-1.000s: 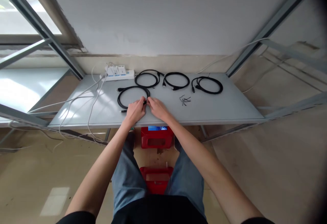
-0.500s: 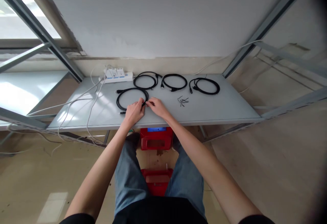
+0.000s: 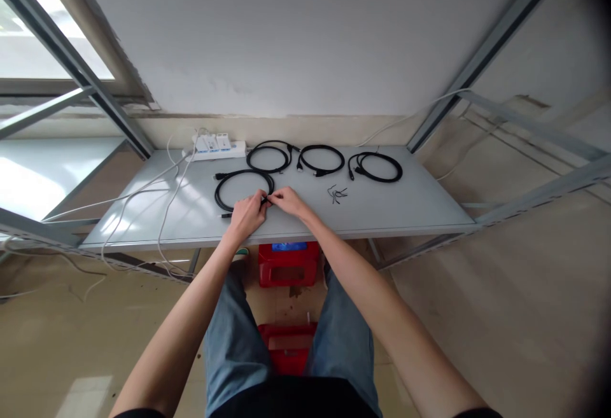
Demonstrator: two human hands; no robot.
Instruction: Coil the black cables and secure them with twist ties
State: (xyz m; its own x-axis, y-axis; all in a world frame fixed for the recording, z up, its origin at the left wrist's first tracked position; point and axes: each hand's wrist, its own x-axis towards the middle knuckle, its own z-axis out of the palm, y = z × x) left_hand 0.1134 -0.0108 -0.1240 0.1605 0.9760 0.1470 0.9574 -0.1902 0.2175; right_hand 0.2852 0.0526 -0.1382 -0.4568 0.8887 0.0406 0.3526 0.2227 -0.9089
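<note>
A coiled black cable (image 3: pixel 244 172) lies on the grey shelf top (image 3: pixel 382 214), with plug ends sticking out on its left side. My left hand (image 3: pixel 249 212) is closed around the coil's near right side. Against its fingertips, my right hand (image 3: pixel 289 202) pinches at the same spot on the coil; whatever thin piece it grips there is too small to make out. Several short, thin black ties (image 3: pixel 337 195) lie loose to the right of my right hand.
Behind my hands are three more black cable coils: left (image 3: pixel 268 171), middle (image 3: pixel 322 146) and right (image 3: pixel 384 180). A white power strip (image 3: pixel 233 150) with plugged adapters stands at the back left, white cords trailing off the front edge. Metal posts flank the shelf; a red stool (image 3: pixel 287 279) is below.
My right hand has turned slightly and its fingertips have come closer to my left hand at the coil. The whole view has shifted a little.
</note>
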